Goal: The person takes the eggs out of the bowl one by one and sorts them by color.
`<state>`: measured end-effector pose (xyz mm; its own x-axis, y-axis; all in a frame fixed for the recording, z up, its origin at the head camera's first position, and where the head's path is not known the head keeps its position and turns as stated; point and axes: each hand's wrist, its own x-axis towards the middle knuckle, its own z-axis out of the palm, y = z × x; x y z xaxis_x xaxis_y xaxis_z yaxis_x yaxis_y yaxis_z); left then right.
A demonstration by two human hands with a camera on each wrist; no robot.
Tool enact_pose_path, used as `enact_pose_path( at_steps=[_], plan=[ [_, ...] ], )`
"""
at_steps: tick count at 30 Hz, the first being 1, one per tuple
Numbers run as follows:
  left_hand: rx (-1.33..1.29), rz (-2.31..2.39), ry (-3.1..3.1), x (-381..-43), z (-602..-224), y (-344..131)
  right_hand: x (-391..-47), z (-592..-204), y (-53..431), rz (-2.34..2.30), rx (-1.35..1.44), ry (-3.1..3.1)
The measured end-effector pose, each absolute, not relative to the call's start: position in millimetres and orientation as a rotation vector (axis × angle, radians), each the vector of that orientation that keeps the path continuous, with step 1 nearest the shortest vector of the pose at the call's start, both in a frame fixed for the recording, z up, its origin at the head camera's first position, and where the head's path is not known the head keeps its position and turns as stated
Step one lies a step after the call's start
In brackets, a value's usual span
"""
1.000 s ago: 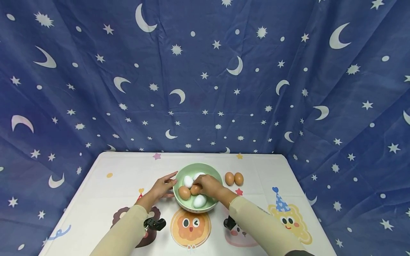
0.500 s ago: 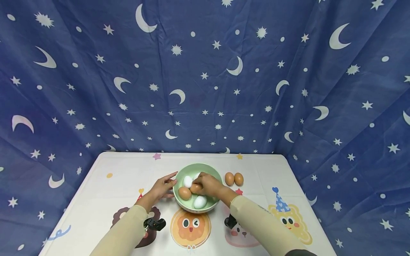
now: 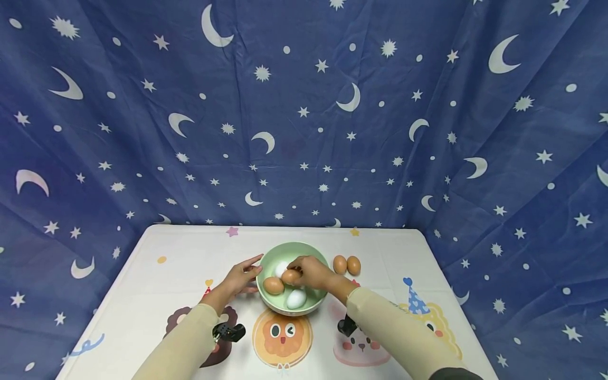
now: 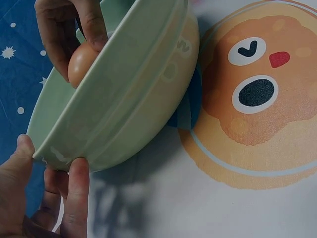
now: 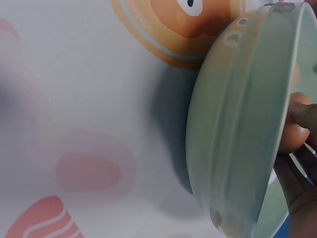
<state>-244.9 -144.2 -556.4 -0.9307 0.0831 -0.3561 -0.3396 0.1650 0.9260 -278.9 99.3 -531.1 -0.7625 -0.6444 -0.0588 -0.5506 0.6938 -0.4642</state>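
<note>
A light green bowl (image 3: 268,257) stands on the table with eggs in it. Inside, my right hand (image 3: 313,273) pinches a brown egg (image 3: 291,277) between thumb and fingers; the right wrist view shows this brown egg (image 5: 294,131) just past the rim. Another brown egg (image 3: 273,285) and a white egg (image 3: 296,298) lie in the bowl, and a second white egg (image 3: 282,268) is partly covered by the held one. At the bowl's left side, my left hand (image 3: 237,278) rests spread fingertips against the outer wall, as the left wrist view shows its fingers (image 4: 78,183) there.
Two brown eggs, a left one (image 3: 339,265) and a right one (image 3: 353,265), lie side by side to the bowl's right. Cartoon faces are printed on the white tablecloth (image 3: 190,253). A blue curtain (image 3: 304,132) with moons and stars hangs behind the table.
My right hand has raised the brown egg a little inside the bowl, and it now covers more of the white egg behind. The right forearm shifted slightly right; my left hand stays put.
</note>
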Motion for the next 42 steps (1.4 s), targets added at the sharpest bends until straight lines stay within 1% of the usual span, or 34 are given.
enact_pose_path(
  at_steps=[7,12,18,22,31,42],
  plan=[
    [-0.248,1.817,2.125,-245,-556,-144,-279,-523,107,-0.908,-0.858,2.597],
    [-0.249,1.810,2.125,-245,-557,-144,-281,-518,114,-1.106,-0.582,2.494],
    [-0.261,1.801,2.136,-245,-557,-144,-287,-520,122,-1.481,-0.227,2.140],
    [-0.261,1.793,2.148,-245,-557,-144,-291,-521,129,-1.629,-0.051,1.959],
    [-0.267,1.784,2.151,-245,-556,-144,-296,-515,153,-1.722,0.122,1.713],
    [-0.252,1.785,2.139,-247,-556,-145,-308,-500,202,-1.720,0.214,1.727]
  ],
)
